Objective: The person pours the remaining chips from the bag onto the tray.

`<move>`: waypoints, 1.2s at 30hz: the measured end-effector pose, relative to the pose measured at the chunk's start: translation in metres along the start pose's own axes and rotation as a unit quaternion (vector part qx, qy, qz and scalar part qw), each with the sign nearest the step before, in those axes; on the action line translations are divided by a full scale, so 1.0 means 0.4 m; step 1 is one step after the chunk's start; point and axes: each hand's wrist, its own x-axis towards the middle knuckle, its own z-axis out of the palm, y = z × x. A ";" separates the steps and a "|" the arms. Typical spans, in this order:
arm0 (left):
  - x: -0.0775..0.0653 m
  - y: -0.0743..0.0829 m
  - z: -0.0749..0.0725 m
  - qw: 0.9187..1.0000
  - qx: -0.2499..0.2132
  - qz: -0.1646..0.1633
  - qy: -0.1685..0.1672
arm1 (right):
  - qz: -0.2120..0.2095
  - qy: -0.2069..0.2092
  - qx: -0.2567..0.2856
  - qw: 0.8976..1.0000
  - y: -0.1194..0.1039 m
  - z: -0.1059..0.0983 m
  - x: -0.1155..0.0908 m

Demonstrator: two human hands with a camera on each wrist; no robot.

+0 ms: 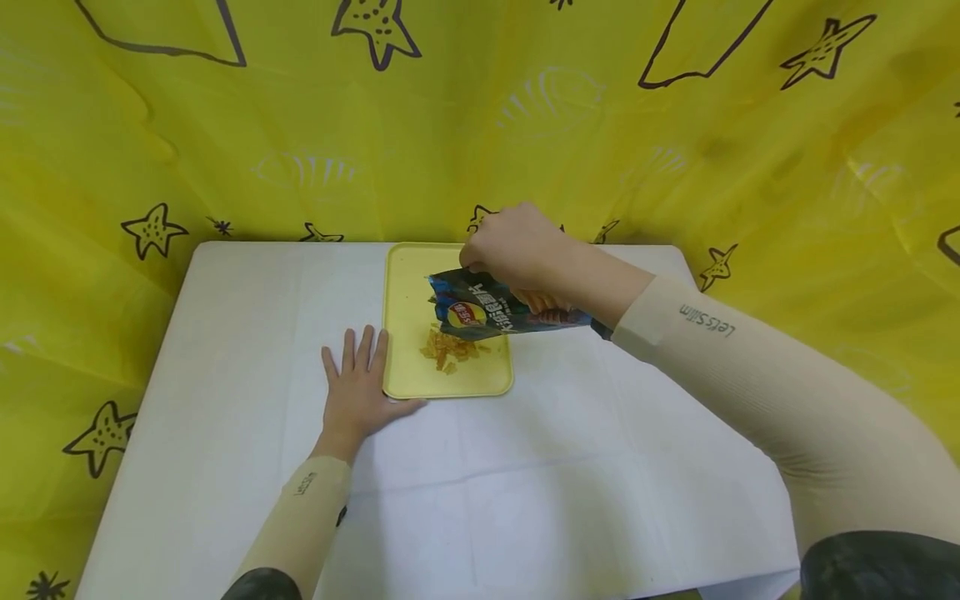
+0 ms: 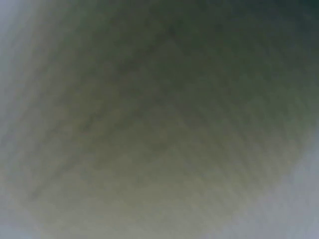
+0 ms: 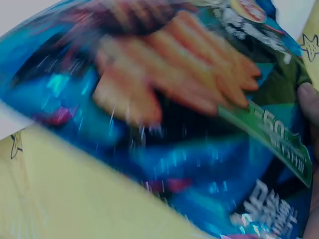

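Observation:
My right hand (image 1: 513,246) grips a dark blue chip bag (image 1: 480,308) by its upper edge, tilting it over the yellow tray (image 1: 408,287). In the right wrist view the bag (image 3: 164,94) fills most of the picture, and a thumb (image 3: 310,102) presses its right edge. Below the bag's mouth, a small heap of broken potato chips (image 1: 450,347) lies on the tray. Flat on the table, fingers spread, my left hand (image 1: 360,396) rests against the tray's near left corner. Sleeve fabric blurs the left wrist view, so no hand shows there.
A white cloth covers the table (image 1: 465,500). Behind and around it hangs a yellow curtain (image 1: 450,125) with starfish drawings, close to the table's far edge and the tray.

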 end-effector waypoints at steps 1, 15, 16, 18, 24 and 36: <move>0.000 0.000 0.000 1.000 -0.002 0.001 0.002 | -0.002 -0.001 -0.002 1.000 0.000 0.000 0.000; 0.002 0.003 -0.001 1.000 -0.005 -0.002 0.000 | -0.005 -0.001 -0.009 1.000 -0.003 0.002 0.004; 0.002 0.004 -0.002 1.000 -0.005 -0.003 0.000 | -0.008 -0.002 -0.008 1.000 -0.003 0.003 0.003; 0.001 0.004 -0.002 1.000 -0.005 -0.005 -0.005 | -0.013 0.000 -0.006 1.000 -0.002 0.006 0.002; 0.000 0.005 -0.005 1.000 -0.010 -0.004 -0.005 | -0.014 0.013 0.010 1.000 0.002 0.013 0.001; 0.001 0.000 -0.003 1.000 -0.004 -0.004 -0.005 | -0.015 0.009 0.009 1.000 0.004 0.015 0.003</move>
